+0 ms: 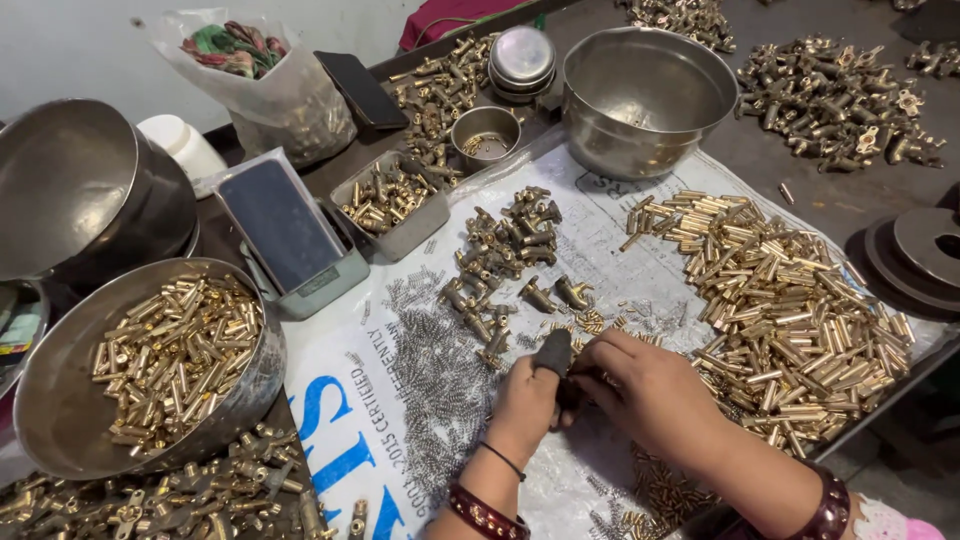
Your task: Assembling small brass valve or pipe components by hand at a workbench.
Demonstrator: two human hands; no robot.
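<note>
Head view, lower centre: left hand [527, 400] and right hand [640, 390] were closed together on a small brass part, evidently mid-assembly; next, seat it squarely.

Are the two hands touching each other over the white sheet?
Touching. The head view shows the left hand and right hand pressed together at the fingertips, pinching a small part between them, with no gap visible.
</note>
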